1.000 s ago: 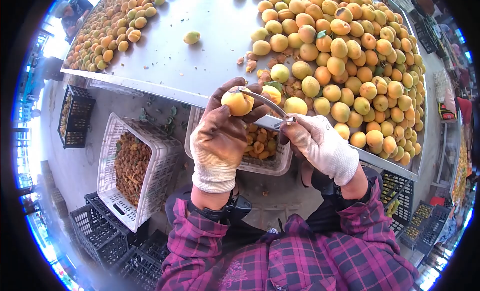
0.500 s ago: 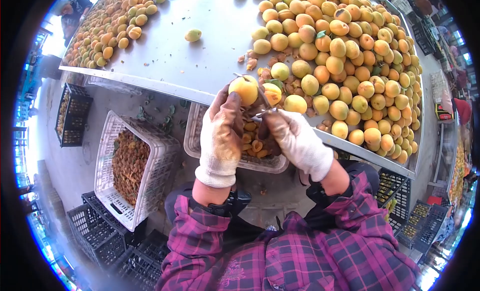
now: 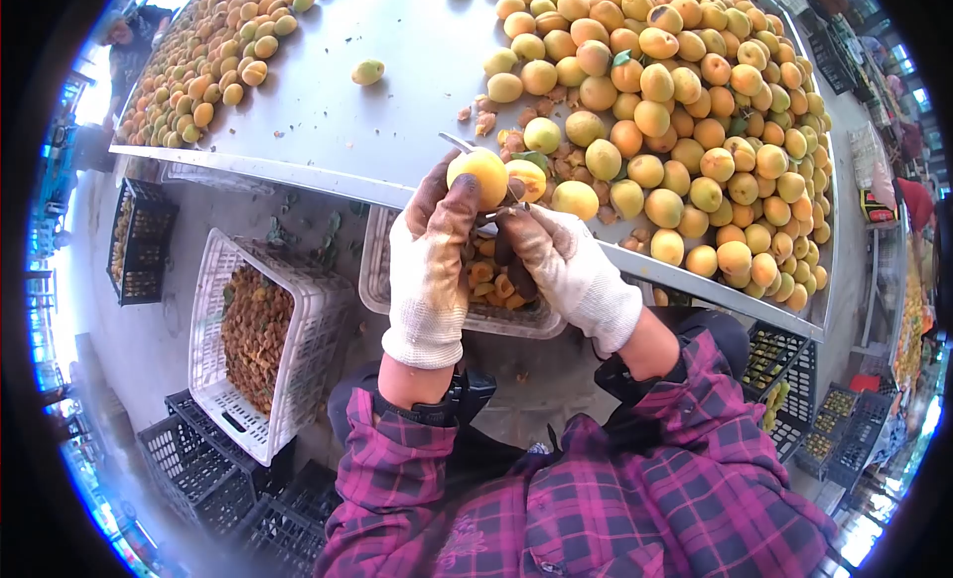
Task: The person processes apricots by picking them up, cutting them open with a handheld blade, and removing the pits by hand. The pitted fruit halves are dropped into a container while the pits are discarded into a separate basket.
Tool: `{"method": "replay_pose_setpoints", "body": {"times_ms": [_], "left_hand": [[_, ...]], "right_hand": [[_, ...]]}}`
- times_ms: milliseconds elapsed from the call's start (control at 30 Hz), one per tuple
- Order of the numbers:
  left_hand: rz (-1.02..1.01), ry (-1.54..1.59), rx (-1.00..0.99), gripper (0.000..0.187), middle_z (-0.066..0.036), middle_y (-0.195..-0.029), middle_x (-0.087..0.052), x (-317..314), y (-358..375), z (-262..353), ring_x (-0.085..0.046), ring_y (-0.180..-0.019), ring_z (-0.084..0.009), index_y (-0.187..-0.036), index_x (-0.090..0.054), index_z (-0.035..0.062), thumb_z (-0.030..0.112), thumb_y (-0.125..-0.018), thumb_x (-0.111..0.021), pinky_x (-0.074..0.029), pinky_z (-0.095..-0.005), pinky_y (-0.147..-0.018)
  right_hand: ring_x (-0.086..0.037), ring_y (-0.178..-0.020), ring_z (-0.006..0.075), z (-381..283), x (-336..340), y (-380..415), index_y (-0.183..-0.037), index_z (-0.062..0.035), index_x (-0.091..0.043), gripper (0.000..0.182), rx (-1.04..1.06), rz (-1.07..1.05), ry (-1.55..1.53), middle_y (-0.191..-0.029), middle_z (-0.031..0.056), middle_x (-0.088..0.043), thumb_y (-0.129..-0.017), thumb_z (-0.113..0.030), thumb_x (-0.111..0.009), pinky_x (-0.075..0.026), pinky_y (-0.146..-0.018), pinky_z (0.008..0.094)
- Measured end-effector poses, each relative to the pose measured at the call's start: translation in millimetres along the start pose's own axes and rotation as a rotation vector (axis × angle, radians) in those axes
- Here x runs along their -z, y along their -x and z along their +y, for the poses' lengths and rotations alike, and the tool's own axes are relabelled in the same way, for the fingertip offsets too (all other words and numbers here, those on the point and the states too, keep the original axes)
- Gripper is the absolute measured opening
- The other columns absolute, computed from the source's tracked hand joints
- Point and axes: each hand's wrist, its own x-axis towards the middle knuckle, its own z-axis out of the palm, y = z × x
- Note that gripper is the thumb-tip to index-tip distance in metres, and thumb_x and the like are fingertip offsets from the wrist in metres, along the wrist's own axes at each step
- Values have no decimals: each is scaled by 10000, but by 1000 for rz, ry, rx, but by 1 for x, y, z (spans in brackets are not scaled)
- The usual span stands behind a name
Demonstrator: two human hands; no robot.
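My left hand point(image 3: 434, 250), in a white glove stained brown at the fingers, is closed around a yellow apricot point(image 3: 477, 178). My right hand point(image 3: 571, 260), gloved too, pinches a thin metal tool point(image 3: 488, 217) just below the fruit; its exact kind is hidden by the fingers. A silvery strip sticks out behind the apricot at upper left. Past the fingers, at the table's edge, lie more apricots point(image 3: 575, 202). Beneath both hands sits a pale plastic crate point(image 3: 375, 270) with split apricot halves point(image 3: 493, 284) inside.
A metal table point(image 3: 328, 111) carries a large apricot pile point(image 3: 685, 111) at right and another point(image 3: 213, 57) at left. Brown pits fill a tilted white crate point(image 3: 283, 419) at lower left. Black crates point(image 3: 194, 464) stand on both sides. Another person point(image 3: 134, 42) is at far left.
The view has shifted slightly, so the table and piles sit a little further left. My right hand has drawn closer to the left, its fingertips now right under the apricot.
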Motion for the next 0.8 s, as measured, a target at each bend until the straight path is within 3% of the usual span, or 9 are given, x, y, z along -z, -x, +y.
{"method": "replay_pose_setpoints", "body": {"times_ms": [100,133,233,367,467,500,533,700,800], "left_hand": [[15,42,29,446,-198,-1091,-709,6,-2,-9,-692,-991,-241,-1281,-577,-28,305,-989,-633,-557,-345,-900],[-1,99,21,441,-214,-1093,-706,4,-1,-13,-696,-977,-250,-1280,-575,-32,305,-998,-617,-564,-347,-888],[37,147,27,457,-231,-1122,-696,10,-8,-30,-687,-1008,-263,-1278,-576,-30,332,-1000,-606,-555,-355,-913],[-20,114,16,471,-242,-1153,-683,0,-7,-14,-655,-1086,-269,-1267,-581,-29,357,-999,-601,-528,-372,-957],[58,-31,51,519,-231,-1106,-694,-3,1,3,-683,-918,-213,-1243,-583,-50,389,-972,-636,-564,-295,-824],[57,-113,72,533,-225,-1087,-699,-2,2,5,-686,-853,-191,-1231,-584,-58,399,-963,-645,-570,-261,-767],[81,40,127,367,-112,-958,-734,1,0,2,-677,-822,-128,-1140,-660,-49,278,-972,-667,-553,-250,-760],[39,193,158,402,-104,-968,-727,12,-6,-11,-679,-812,-135,-1109,-674,-48,331,-978,-645,-550,-245,-750],[34,72,131,512,-194,-1043,-702,12,-6,-9,-683,-840,-197,-1221,-559,-80,371,-982,-610,-580,-274,-718]], "right_hand": [[-613,-871,144,-15,-10,7,-1134,-1,-631,415,-49,-3,-150,-941,101,-684,-1049,-391,-516,-497,-829,317],[-622,-873,176,-4,-23,4,-1145,-2,-618,416,46,100,-146,-932,125,-672,-1053,-391,-505,-494,-840,325],[-668,-913,373,8,-27,-2,-1158,-19,-572,383,137,172,163,-928,205,-674,-1049,-378,-493,-511,-786,404],[-674,-834,246,1,-17,-4,-1162,-11,-578,326,135,212,353,-936,165,-684,-1053,-311,-512,-517,-757,338],[-662,-798,408,-7,-13,2,-1175,-39,-541,241,217,134,595,-840,187,-653,-1017,-218,-561,-522,-670,416],[-662,-798,408,-8,-14,2,-1175,-39,-541,241,215,132,594,-840,187,-653,-1017,-218,-561,-522,-670,416],[-660,-778,407,-9,-15,2,-1111,-48,-545,262,222,154,613,-816,184,-653,-1006,-287,-571,-518,-653,445],[-654,-747,406,5,-19,-2,-1038,-63,-549,299,304,222,596,-792,174,-653,-987,-353,-596,-514,-628,471],[-651,-778,415,-2,-13,-1,-1051,-52,-553,306,229,165,537,-797,182,-653,-994,-351,-585,-513,-658,467]]}}
